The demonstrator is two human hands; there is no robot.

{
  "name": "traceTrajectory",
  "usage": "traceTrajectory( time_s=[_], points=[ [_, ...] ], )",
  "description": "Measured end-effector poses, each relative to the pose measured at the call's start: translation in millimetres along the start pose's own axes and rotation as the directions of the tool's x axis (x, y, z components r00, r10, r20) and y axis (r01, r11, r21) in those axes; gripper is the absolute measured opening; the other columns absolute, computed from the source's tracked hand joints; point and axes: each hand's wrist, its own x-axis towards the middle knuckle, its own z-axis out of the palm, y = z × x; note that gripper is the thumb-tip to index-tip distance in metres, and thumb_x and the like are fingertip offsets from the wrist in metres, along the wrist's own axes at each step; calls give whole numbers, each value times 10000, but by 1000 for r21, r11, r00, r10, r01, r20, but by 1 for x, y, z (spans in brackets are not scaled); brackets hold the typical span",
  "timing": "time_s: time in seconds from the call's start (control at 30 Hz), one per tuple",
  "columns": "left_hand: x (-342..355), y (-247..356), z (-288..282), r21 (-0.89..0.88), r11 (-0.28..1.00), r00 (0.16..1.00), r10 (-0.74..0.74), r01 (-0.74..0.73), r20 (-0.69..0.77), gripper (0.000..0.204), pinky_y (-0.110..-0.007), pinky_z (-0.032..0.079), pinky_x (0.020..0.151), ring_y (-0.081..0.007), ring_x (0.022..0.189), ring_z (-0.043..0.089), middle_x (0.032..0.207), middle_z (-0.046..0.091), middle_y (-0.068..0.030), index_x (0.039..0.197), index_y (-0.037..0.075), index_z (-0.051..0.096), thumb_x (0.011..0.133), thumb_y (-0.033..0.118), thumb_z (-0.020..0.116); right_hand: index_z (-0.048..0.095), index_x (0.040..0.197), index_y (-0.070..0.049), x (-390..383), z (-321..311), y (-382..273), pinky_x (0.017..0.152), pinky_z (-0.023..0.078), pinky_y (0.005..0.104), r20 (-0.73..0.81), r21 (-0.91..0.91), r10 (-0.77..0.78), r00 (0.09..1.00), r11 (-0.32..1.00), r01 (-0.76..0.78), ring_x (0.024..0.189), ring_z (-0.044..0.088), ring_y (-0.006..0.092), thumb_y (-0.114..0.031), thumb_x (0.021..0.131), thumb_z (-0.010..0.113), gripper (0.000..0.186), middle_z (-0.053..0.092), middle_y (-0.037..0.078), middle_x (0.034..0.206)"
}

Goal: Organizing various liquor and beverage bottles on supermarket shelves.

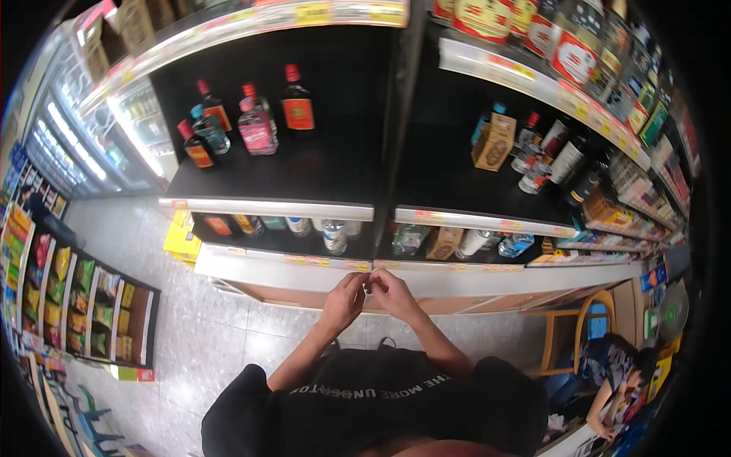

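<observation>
My left hand (346, 299) and my right hand (391, 292) meet in front of my chest, fingers curled and fingertips touching or nearly so. Anything pinched between them is too small or hidden to make out. Just beyond them runs the front edge of the low white base ledge (434, 279) of a shelf unit. A clear bottle with a blue and white label (334, 237) stands on the lowest shelf ahead. On the black shelf (320, 171) above it are several liquor bottles, among them a dark one with an orange label (297, 107) and a pink one (256, 127).
To the right, the shelf holds a brown box (495, 142) and dark bottles (569, 161). A wooden chair (550, 343) and a seated person (601, 373) are at the lower right. Snack racks (145, 327) and a yellow box (181, 237) stand left, before glass-door coolers (72, 152).
</observation>
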Motion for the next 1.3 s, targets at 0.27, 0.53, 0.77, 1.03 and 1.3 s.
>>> traceTrajectory(
  time_s=[0.27,0.53,0.77,1.03,1.3],
  points=[
    [-10,-34,-78,-39,999,979,-23,15,-205,306,-411,543,835,-372,995,663,1114,668,-176,1135,20,645,855,-85,580,651,1130,6,46,57,-56,845,540,301,209,27,-139,968,990,136,963,674,162,-34,994,558,169,692,100,1050],
    [101,-26,-160,-267,954,923,27,-139,-383,287,-287,546,785,-172,1032,663,1131,669,-105,1155,17,649,911,-94,545,593,1205,0,176,66,-172,845,503,253,-25,327,-467,884,832,449,990,611,98,-68,1021,578,197,637,51,1093],
    [161,-44,-165,-253,959,961,59,-131,-272,307,-296,544,854,-184,1093,655,1189,637,-113,1251,-8,601,950,-40,549,458,1364,73,353,77,-203,1097,389,438,-508,-485,-621,597,779,397,1304,443,427,-424,811,810,823,462,300,1355],
    [191,-61,-167,-12,984,967,171,-176,-186,347,-329,542,844,-240,1073,696,1153,663,-165,1244,-6,614,898,16,615,516,1326,43,403,51,-200,1005,478,502,-495,-462,-481,723,851,249,1165,584,452,-571,710,830,925,602,292,1215],
    [196,-87,-168,-158,981,989,92,-110,-116,348,-319,557,871,-216,1129,657,1188,666,-154,1275,-35,585,930,13,591,656,1044,-21,414,48,-210,901,531,512,-543,-538,-459,703,833,128,1055,652,422,-618,706,800,702,683,226,1080]
  ],
)
